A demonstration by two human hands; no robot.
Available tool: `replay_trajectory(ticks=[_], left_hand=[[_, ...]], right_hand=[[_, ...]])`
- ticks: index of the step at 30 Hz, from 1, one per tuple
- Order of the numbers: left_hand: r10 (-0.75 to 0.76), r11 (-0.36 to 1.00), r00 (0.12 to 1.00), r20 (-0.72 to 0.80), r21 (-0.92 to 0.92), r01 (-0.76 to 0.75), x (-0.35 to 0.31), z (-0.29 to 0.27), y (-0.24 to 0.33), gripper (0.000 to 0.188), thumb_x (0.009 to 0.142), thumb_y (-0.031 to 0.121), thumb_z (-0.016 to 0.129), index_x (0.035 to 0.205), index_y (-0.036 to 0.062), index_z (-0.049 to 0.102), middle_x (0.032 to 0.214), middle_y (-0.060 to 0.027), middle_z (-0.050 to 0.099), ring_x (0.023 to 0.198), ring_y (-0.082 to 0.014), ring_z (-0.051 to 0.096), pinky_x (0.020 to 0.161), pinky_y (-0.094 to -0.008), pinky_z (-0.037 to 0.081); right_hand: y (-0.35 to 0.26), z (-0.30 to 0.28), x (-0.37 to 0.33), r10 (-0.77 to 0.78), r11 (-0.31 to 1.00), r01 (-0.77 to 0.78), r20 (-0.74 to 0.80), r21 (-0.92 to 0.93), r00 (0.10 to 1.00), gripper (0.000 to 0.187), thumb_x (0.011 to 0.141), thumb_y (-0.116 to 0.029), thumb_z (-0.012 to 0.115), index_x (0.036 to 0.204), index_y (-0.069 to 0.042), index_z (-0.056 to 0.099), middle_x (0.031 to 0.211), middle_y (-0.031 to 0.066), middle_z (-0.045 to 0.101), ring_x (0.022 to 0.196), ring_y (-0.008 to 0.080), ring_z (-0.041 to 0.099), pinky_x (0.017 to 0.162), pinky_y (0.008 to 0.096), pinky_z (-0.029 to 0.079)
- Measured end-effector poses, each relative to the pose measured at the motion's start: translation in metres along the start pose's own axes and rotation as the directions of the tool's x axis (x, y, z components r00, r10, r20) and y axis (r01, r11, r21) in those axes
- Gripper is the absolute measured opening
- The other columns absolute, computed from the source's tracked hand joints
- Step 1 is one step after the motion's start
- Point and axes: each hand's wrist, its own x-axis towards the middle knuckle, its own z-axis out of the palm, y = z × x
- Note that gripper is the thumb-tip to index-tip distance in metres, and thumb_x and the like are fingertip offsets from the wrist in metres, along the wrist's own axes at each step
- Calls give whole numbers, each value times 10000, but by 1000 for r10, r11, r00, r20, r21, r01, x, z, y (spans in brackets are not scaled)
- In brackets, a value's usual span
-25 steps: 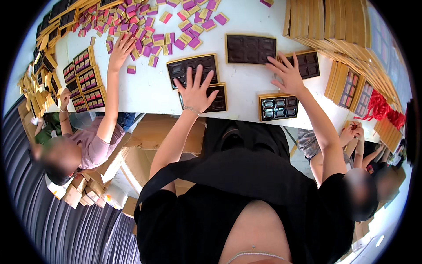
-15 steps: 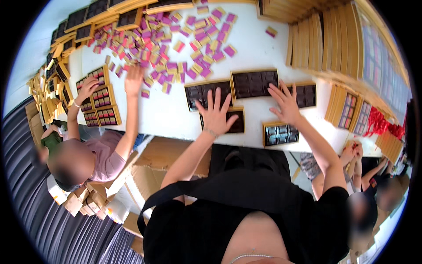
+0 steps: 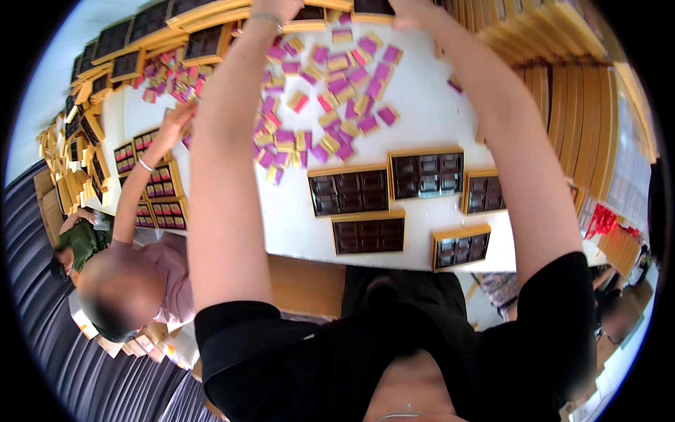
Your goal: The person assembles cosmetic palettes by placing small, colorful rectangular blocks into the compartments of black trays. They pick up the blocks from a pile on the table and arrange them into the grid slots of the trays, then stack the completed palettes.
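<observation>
Both my arms stretch far across the white table (image 3: 295,225) to its far side. My left hand (image 3: 281,8) is at the upper edge of the picture, beside a gold-edged box with a dark tray (image 3: 313,14). My right hand (image 3: 413,13) is at the right end of another such box (image 3: 373,6). The picture's edge cuts off the fingers of both hands, so their grip is hidden. Nearer to me lie several gold-edged boxes with dark compartmented trays, among them one at the left (image 3: 349,191), one in the middle (image 3: 426,174) and one near the table edge (image 3: 460,247).
Small purple-and-gold wrapped pieces (image 3: 341,84) are scattered beneath my arms. A co-worker's hand (image 3: 176,126) is near filled boxes (image 3: 163,181) at left. Tall stacks of gold boxes (image 3: 569,126) stand at right, with red ribbon (image 3: 606,224) beyond. Box rows (image 3: 144,32) line the far left.
My hands have moved from the dark-tray boxes near me to the far boxes at the upper edge. The near boxes sit lower in the picture as the view has shifted.
</observation>
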Motion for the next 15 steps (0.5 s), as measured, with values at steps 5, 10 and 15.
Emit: replay_trajectory(ticks=[5,10,15], left_hand=[[-51,983,988,-143,-182,25,-72,-75,24,547,890,203,635,1410,124,482,1498,-92,423,1368,-288,396,1084,-492,344],[-331,646,926,-181,-759,83,-289,-135,97,567,824,102,735,1346,31,527,1378,-179,541,1244,-348,545,953,-468,486],[-171,832,975,-141,-552,66,-408,-122,229,475,802,171,735,1259,103,627,1340,-91,593,1270,-312,526,1028,-509,403]], right_hand=[[-1,-13,-53,64,960,-28,-122,278,990,1119,614,-309,844,1507,-22,235,1446,292,354,1364,428,319,1103,526,320],[-26,3,-289,-164,345,259,-214,902,963,1122,572,-261,858,1506,-48,273,1417,206,406,1302,358,407,1083,455,360],[-86,80,-454,-200,406,162,-86,899,976,1154,502,-217,856,1501,-76,297,1354,216,397,1269,421,389,1085,458,357]])
